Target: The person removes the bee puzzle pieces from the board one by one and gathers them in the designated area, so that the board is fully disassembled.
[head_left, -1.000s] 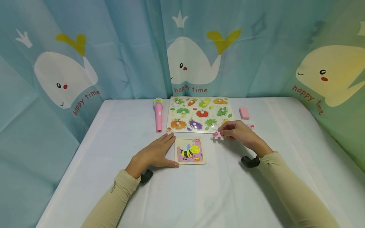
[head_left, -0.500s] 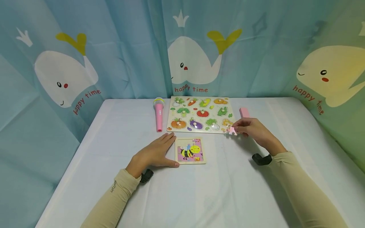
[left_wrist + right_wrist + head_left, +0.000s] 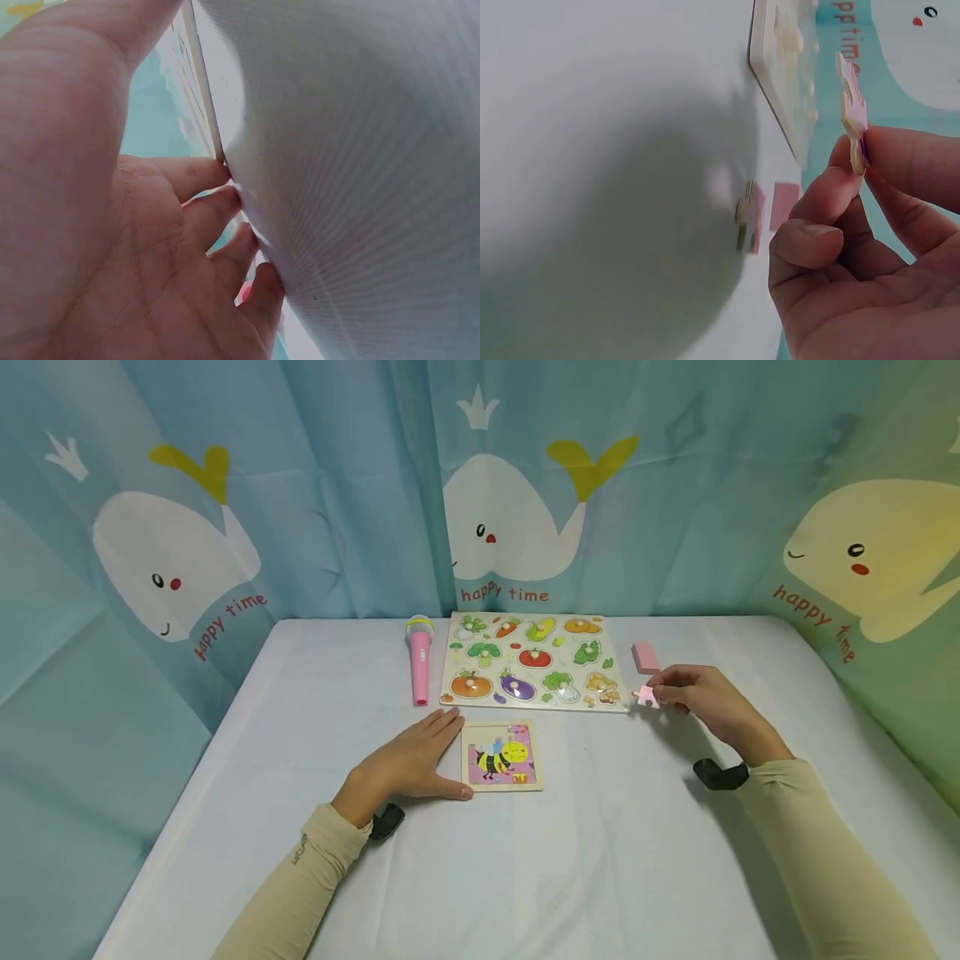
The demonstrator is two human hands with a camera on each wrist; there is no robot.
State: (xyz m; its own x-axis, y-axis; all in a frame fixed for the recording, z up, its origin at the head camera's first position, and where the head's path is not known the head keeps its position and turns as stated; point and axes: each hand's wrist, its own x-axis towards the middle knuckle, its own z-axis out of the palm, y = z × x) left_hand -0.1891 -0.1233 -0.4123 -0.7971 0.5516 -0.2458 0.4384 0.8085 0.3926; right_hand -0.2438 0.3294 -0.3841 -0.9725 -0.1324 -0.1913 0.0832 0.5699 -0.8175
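My right hand (image 3: 708, 697) pinches a pink jigsaw piece (image 3: 853, 112) between thumb and fingers, raised above the table at the right of the vegetable board. Below it in the right wrist view, a second jigsaw piece (image 3: 751, 217) lies on the cloth. My left hand (image 3: 412, 760) lies spread on the table, its index fingertip and thumb at the left corners of a small wooden bee puzzle (image 3: 501, 757). Bare wood shows along the top and upper left inside that puzzle's frame. Its edge (image 3: 206, 82) stands beside the fingers in the left wrist view.
Behind the bee puzzle lies the vegetable peg board (image 3: 534, 660), with a pink toy microphone (image 3: 420, 664) to its left. A pink block (image 3: 645, 657) sits right of the board, beyond my right hand. A whale-print curtain (image 3: 337, 485) borders the white table.
My right hand has carried the jigsaw piece rightward, from near the board's front edge to past its right corner. The left hand has stayed at the bee puzzle.
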